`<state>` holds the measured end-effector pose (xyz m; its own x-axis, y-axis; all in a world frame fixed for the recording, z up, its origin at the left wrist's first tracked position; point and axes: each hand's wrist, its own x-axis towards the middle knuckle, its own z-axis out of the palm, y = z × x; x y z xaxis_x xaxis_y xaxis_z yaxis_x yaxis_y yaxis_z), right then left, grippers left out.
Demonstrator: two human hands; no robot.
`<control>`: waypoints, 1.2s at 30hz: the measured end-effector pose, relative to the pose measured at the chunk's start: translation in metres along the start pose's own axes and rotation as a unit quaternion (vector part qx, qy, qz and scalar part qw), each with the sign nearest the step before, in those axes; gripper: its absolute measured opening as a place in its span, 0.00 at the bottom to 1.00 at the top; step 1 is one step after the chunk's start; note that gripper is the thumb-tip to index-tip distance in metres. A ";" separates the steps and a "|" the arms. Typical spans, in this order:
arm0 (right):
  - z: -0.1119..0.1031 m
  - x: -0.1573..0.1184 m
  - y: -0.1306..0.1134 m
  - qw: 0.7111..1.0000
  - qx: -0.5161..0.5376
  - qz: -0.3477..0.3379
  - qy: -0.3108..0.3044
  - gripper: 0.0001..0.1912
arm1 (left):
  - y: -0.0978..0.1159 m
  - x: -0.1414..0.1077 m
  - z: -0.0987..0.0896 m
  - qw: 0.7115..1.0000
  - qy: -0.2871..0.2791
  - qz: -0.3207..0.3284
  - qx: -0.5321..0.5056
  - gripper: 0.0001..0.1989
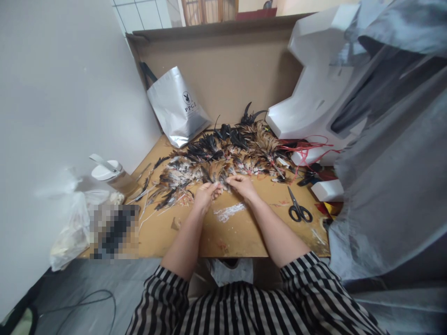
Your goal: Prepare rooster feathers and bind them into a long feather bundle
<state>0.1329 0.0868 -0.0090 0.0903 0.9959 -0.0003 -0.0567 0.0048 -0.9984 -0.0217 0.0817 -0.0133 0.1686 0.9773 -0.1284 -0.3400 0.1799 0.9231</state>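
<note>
My left hand (208,194) is closed, pinching the base of a small bunch of brown feathers (213,172) in the middle of the table. Close beside it on the right, my right hand (242,187) has its thumb and finger pinched together at the edge of the same bunch. Whether that hand grips a separate small feather is too fine to make out. Behind both hands spreads a heap of black, brown and whitish feathers (181,170). White scraps (229,212) lie on the tabletop between my forearms.
Black-handled scissors (299,210) lie right of my right forearm. A silver bag (178,109) leans at the back left, near a lidded cup (115,174) and a plastic bag (73,228). Red ties (307,148), a white foam piece (307,93) and grey cloth (394,186) crowd the right.
</note>
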 end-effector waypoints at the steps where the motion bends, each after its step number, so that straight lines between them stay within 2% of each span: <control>1: -0.005 0.003 0.001 0.997 -0.061 -0.035 0.018 0.10 | 0.001 0.001 -0.001 1.000 0.013 0.003 -0.018 0.14; 4: -0.017 0.007 0.003 0.973 -0.212 -0.085 0.024 0.07 | 0.001 0.003 -0.004 0.998 0.040 0.000 -0.055 0.13; 9: -0.013 -0.003 0.003 0.912 -0.406 -0.054 -0.002 0.07 | -0.001 0.005 -0.004 0.997 0.034 -0.002 -0.064 0.13; 12: -0.006 -0.009 0.001 0.880 -0.472 -0.041 0.004 0.07 | -0.002 0.004 -0.004 0.997 0.029 -0.002 -0.066 0.13; 15: -0.004 -0.010 0.000 0.875 -0.481 -0.049 0.016 0.06 | -0.002 0.004 -0.004 0.997 0.024 -0.003 -0.067 0.13; 17: -0.007 -0.008 -0.002 0.893 -0.448 -0.048 0.007 0.07 | -0.002 0.004 -0.004 0.997 0.023 -0.003 -0.069 0.13; 20: -0.013 -0.005 -0.007 0.941 -0.335 -0.034 -0.016 0.05 | -0.003 0.004 -0.005 0.997 0.026 -0.004 -0.068 0.12; 22: -0.015 -0.004 -0.011 0.972 -0.236 -0.006 -0.019 0.03 | -0.003 0.004 -0.005 0.997 0.024 -0.005 -0.067 0.12; 24: -0.015 -0.003 -0.014 0.989 -0.144 0.037 -0.012 0.03 | -0.002 0.004 -0.004 0.997 0.020 -0.006 -0.069 0.13; 28: -0.015 0.000 -0.016 0.997 -0.005 0.076 -0.009 0.07 | -0.002 0.003 -0.004 0.998 0.016 -0.011 -0.067 0.14; 32: -0.016 0.003 -0.016 0.994 0.100 0.051 -0.017 0.14 | -0.003 0.004 -0.005 0.998 0.003 -0.017 -0.062 0.14; 36: -0.014 0.001 -0.017 0.987 0.153 0.035 -0.032 0.21 | -0.004 0.004 -0.005 0.998 -0.023 -0.027 -0.055 0.13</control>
<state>0.1482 0.0866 0.0076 0.0139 0.9983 -0.0557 -0.3595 -0.0470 -0.9320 -0.0245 0.0852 -0.0194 0.2310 0.9602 -0.1568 -0.4285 0.2451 0.8696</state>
